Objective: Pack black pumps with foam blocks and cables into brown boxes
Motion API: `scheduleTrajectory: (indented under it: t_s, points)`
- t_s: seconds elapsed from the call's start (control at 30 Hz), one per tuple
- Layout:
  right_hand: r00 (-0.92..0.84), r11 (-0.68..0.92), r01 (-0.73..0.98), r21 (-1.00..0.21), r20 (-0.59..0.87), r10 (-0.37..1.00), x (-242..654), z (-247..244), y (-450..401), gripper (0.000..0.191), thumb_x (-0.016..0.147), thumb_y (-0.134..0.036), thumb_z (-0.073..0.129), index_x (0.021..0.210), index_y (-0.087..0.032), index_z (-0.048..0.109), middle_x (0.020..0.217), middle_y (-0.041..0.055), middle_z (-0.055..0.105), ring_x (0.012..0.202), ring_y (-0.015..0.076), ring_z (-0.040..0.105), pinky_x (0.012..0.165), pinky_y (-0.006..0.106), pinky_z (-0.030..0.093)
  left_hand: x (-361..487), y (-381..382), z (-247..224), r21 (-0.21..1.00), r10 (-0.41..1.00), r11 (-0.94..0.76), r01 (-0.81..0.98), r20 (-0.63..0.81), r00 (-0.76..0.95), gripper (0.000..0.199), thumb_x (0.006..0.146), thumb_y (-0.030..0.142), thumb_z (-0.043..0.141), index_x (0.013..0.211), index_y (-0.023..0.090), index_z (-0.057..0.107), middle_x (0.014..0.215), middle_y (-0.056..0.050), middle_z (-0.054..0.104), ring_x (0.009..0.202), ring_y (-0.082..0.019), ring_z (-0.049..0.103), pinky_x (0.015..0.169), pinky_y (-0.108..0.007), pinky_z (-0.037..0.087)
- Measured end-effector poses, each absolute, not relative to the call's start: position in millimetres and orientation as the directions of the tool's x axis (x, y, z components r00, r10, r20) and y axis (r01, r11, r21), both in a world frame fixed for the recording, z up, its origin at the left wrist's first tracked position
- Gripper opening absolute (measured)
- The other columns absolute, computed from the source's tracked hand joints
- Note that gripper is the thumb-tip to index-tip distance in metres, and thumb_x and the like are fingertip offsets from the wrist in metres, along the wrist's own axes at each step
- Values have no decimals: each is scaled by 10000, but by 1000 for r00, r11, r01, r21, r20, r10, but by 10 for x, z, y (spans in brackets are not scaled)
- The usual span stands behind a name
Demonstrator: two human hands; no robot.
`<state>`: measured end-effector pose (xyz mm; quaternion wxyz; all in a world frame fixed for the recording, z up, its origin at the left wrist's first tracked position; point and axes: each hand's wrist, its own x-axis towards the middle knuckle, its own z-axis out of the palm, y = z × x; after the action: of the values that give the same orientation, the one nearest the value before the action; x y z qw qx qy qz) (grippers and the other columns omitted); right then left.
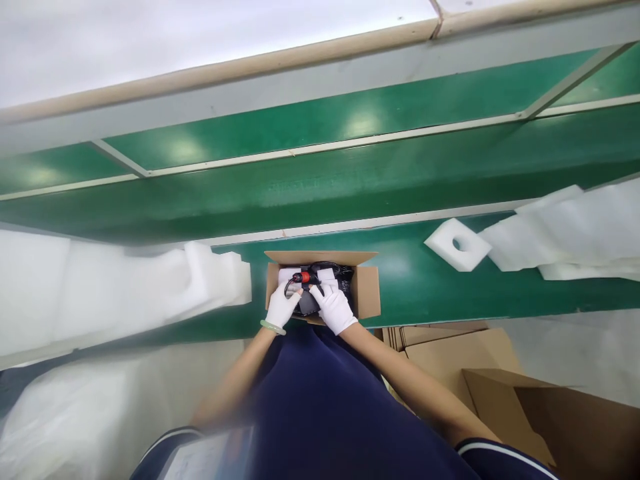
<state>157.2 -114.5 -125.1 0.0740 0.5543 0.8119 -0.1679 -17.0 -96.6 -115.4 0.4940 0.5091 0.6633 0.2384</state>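
Observation:
An open cardboard box [369, 292] stands on the green bench with its flaps folded outward. Inside lie black items, white pieces and a cable with a red and black connector [303, 277]. My left hand [283, 305], in a white glove with a green bangle at the wrist, reaches into the box's left side, its fingers closed at the black cable beside the connector. My right hand [334, 307], also gloved in white, is over the right part of the contents, its fingers bent near the connector's lower right; whatever lies under its fingertips is hidden.
White foam pieces [100, 293] are piled at the left, and more foam [590, 230] lies at the right beside a foam block with a round hole [459, 245]. Flattened cardboard [465, 353] is below the bench at right. A raised white shelf [215, 33] runs across the far side.

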Motion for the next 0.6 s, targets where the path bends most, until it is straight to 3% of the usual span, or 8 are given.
scheduleTrajectory:
  t_s: [0.1,0.17,0.3,0.47,0.6]
  points:
    - [-331,298,943,-148,-323,887,1465,-1270,-1119,475,906,-180,343,1369,-283,372,1225,188,458,995,287,480,717,369,397,-152,-833,-1171,761,944,142,633,-295,144,453,794,302,595,1227,190,528,987,-70,699,898,-214,668,829,-333,537]
    - [-283,254,958,-129,-312,907,1394,-1257,-1104,467,900,-250,400,1366,-214,375,1176,210,474,964,290,482,741,393,392,-130,-690,-1167,724,932,-6,690,-245,266,428,823,312,558,1233,194,536,1087,-82,678,1001,-232,643,901,-352,509]
    - [-150,115,982,-149,-249,957,1290,-1211,-1078,715,780,-484,574,1318,-51,391,1113,237,482,949,312,463,800,447,377,-46,-370,-1131,710,876,-91,698,-276,395,405,892,388,437,1192,163,589,1189,-90,638,1111,-227,591,996,-335,440]
    - [-175,175,959,-225,21,984,1289,-1323,-1101,571,797,-374,540,1270,-68,449,1222,213,447,1056,318,414,891,428,351,42,-141,-1046,650,780,-200,733,-347,521,434,912,447,330,1061,219,668,1013,-78,693,946,-249,638,877,-356,467]
    - [-125,117,970,-213,-22,992,1388,-1421,-1090,573,821,-414,487,1305,-110,448,1230,205,440,882,274,475,756,390,380,57,-74,-963,494,717,-360,792,-397,573,556,871,590,298,1059,225,672,832,-117,675,906,-313,600,841,-427,426]
